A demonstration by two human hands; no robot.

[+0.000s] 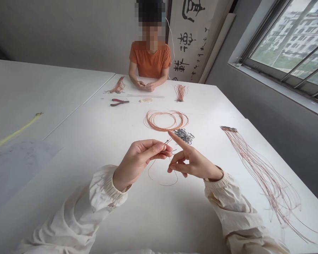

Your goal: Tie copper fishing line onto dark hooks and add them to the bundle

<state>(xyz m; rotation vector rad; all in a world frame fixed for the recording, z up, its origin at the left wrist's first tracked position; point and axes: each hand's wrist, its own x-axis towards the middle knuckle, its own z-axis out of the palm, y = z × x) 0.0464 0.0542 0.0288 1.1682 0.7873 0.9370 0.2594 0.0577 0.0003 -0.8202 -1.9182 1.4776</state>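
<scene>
My left hand pinches a small dark fish hook and a copper-coloured line between thumb and fingertips; the curved bend of the hook shows beyond the fingers. My right hand is just to the right, its index finger stretched out at the line and its thumb and other fingers closed together on it. A thin loop of fishing line hangs down between both hands. Just beyond the hands lie a heap of dark fish hooks and a coil of copper-coloured line.
On the right lies a bundle of lines with hooks. Opposite sits a person in an orange shirt, hands together. Near them are red-handled pliers, a clear ruler and two line bundles. A plastic sheet lies left.
</scene>
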